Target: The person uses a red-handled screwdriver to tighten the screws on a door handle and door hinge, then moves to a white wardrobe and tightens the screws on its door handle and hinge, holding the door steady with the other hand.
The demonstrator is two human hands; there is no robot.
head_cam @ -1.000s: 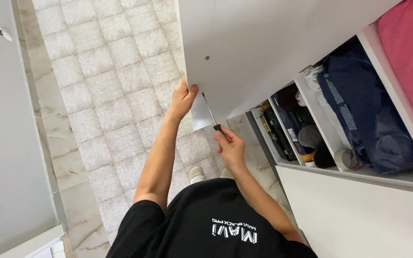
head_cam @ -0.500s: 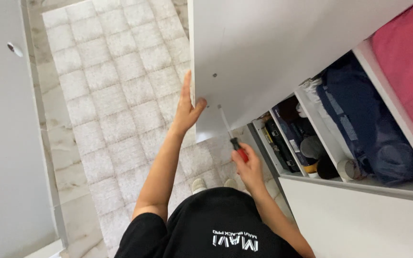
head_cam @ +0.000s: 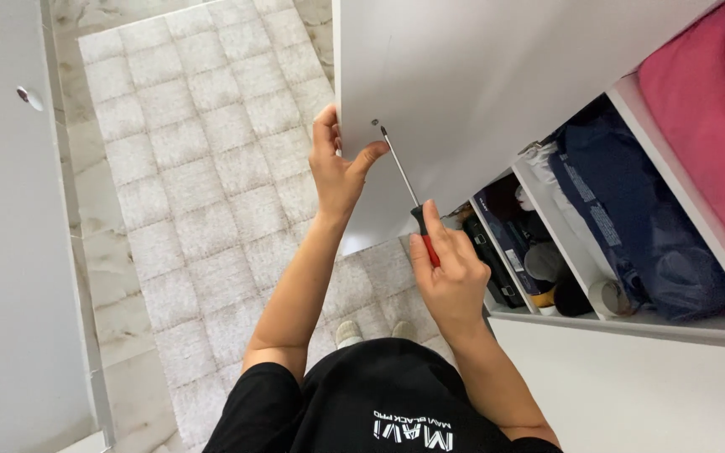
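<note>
My left hand grips the edge of an open white cupboard door, thumb pressed on its inner face beside a small screw. My right hand is closed around the red-and-black handle of a screwdriver. Its thin metal shaft slants up to the left, with the tip right next to the screw on the door.
Open white shelves at the right hold a pink fabric bundle, dark blue folded cloth and several small boxes and items. A pale chequered rug covers the marble floor. Another white door with a round knob stands at the left.
The view has shifted, so the door sits higher and nearer. The screwdriver tip has come up to the screw, and my left hand has slid up the door's edge beside it.
</note>
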